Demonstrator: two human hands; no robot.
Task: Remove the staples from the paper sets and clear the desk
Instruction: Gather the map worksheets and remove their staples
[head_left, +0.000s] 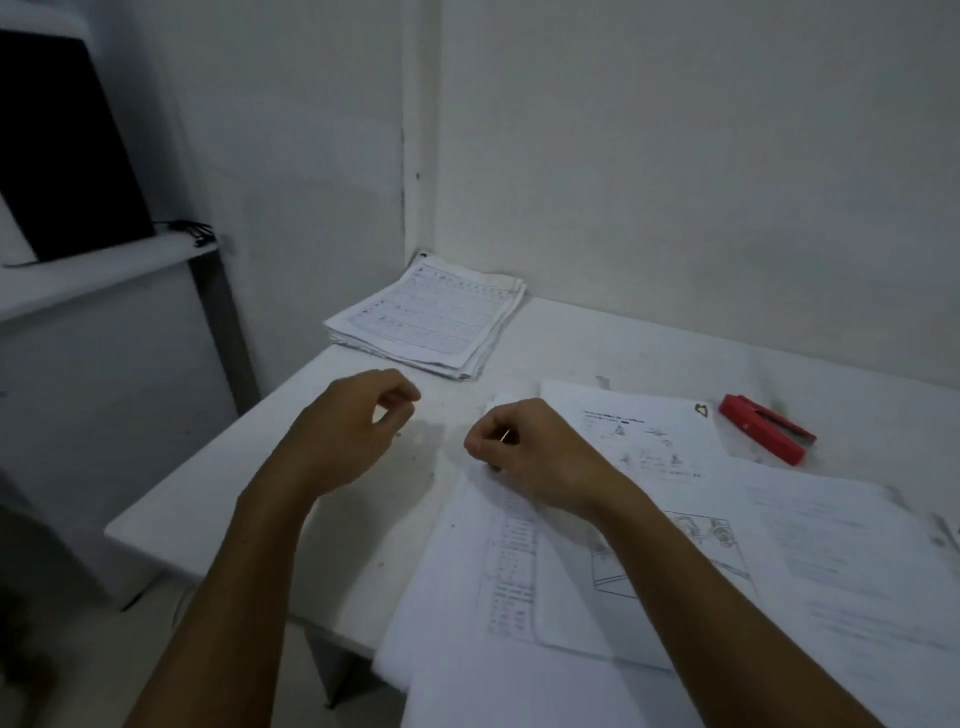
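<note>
R hand (524, 447) sits on the top corner of a paper set (514, 540) near the desk's front, fingers curled in tight w/ thumb & forefinger pinching a thin pale sliver, prob. a staple (504, 435); too small to be sure. Heel of the hand rests on the sheet.

L hand (353, 431) hovers over bare desk (218, 504), just left of the paper, not touching it. Fingers loosely curled, thumb & fingertips close together w/ a small gap between; can't tell if anything tiny is held there.

More loose sheets (831, 561) spread to the right & toward the front edge, overlapping each other. One printed sheet (644, 431) lies behind the R hand.

Red staple remover/stapler (766, 428) lies flat on the desk at the far right, just beyond the sheets, well apart from both hands.

A neat stack of printed papers (431, 322) sits in the back corner against the wall.

A few small dark specks on the desk between the hands, unclear what.
</note>
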